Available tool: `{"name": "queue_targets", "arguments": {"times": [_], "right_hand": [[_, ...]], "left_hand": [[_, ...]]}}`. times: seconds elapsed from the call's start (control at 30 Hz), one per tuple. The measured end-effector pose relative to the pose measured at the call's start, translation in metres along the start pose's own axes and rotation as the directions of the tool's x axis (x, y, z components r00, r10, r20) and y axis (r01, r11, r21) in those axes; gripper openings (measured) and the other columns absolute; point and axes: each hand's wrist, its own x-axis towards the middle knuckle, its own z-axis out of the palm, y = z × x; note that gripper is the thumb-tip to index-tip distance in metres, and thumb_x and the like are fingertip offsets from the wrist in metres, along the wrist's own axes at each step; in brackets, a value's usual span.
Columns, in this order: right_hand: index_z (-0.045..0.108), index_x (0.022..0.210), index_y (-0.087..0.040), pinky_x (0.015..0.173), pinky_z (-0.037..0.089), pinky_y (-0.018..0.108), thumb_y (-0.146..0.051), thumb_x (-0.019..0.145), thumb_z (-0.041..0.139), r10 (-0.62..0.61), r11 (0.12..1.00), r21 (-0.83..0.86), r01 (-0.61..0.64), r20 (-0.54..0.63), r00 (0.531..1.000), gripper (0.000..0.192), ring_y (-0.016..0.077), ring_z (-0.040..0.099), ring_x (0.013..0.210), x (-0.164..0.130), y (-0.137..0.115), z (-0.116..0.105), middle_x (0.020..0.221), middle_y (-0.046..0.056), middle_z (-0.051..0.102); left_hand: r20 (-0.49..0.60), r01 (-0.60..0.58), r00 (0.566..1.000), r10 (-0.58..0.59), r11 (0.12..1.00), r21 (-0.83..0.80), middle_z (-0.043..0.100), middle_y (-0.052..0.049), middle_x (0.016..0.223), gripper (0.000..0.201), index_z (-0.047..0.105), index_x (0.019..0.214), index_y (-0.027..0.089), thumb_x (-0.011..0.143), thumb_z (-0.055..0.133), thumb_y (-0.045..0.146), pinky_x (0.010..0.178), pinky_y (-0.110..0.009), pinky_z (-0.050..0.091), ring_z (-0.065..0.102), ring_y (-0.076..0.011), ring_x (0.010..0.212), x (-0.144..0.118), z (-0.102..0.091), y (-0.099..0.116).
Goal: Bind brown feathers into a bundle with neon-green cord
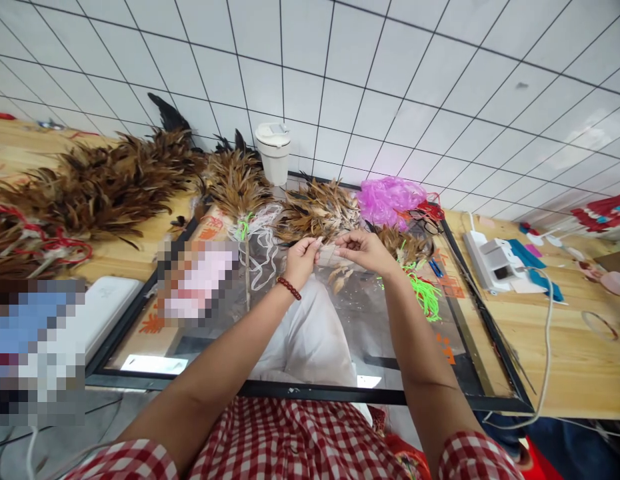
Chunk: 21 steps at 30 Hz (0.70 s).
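Over the glass-topped frame [370,320], my left hand [301,260] is closed in a pinch, with a small pale bit at its fingertips that I cannot identify. My right hand [363,251] is close beside it, thumb and fingers curled together; what they hold is too small to make out. A few loose brown feathers [340,275] lie on the glass between and below my hands. Just beyond sits a pile of brown feathers [317,208]. To the left, a feather bunch on a stick [237,183] is bound with green string near white strands [263,263].
Bright green strings [426,297] and a crumpled pink plastic bag [390,200] are to the right. A white lidded cup [274,155] stands by the tiled wall. More feather bunches [105,183] cover the left. A white power strip [490,260] with a cable is at right.
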Motion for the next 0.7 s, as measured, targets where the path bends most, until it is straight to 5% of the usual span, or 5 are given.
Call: {"name": "queue_targets", "arguments": {"times": [0.13, 0.3, 0.47, 0.7], "right_hand": [[0.069, 0.081, -0.016, 0.069, 0.045, 0.027, -0.033, 0.083, 0.060, -0.104, 0.982, -0.163, 0.099, -0.023, 0.994, 0.020, 0.0134, 0.058, 0.073, 0.000, -0.010, 0.002, 0.079, 0.004, 0.066], [0.066, 0.075, -0.017, 0.067, 0.044, 0.026, -0.026, 0.083, 0.057, -0.112, 0.970, -0.199, 0.140, 0.145, 0.983, 0.015, 0.0123, 0.057, 0.069, -0.001, -0.019, 0.006, 0.075, 0.002, 0.065], [0.068, 0.078, -0.018, 0.070, 0.043, 0.026, -0.022, 0.082, 0.055, -0.110, 0.928, -0.362, 0.085, -0.050, 0.993, 0.013, 0.0129, 0.056, 0.070, 0.001, -0.020, 0.014, 0.078, 0.003, 0.065], [0.070, 0.079, -0.017, 0.068, 0.043, 0.026, -0.024, 0.083, 0.057, -0.123, 0.919, -0.389, 0.068, -0.118, 0.985, 0.015, 0.0140, 0.056, 0.069, 0.004, -0.014, 0.018, 0.074, 0.004, 0.065]], "left_hand": [[0.022, 0.006, 1.000, -0.006, 1.000, 0.022, 0.048, 0.006, 0.047, 0.029, 0.062, 0.071, 0.017, 0.073, 0.068, 0.045, 0.046, -0.020, 0.034, 0.041, -0.0067, 0.043, -0.001, 0.000, 0.001], [-0.012, -0.028, 1.000, 0.029, 0.997, 0.073, 0.064, 0.000, 0.064, 0.025, 0.065, 0.068, 0.015, 0.071, 0.070, 0.039, 0.056, -0.020, 0.042, 0.053, -0.0085, 0.057, -0.003, 0.000, 0.005], [0.099, 0.103, 0.990, -0.100, 0.994, -0.027, 0.062, 0.000, 0.058, 0.033, 0.062, 0.071, 0.015, 0.067, 0.072, 0.046, 0.055, -0.023, 0.045, 0.056, -0.0106, 0.053, -0.008, 0.006, 0.012], [0.184, 0.056, 0.981, -0.061, 0.998, 0.029, 0.056, 0.002, 0.052, 0.033, 0.061, 0.065, 0.015, 0.071, 0.070, 0.046, 0.048, -0.021, 0.037, 0.049, -0.0076, 0.047, -0.010, 0.004, 0.017]]}}
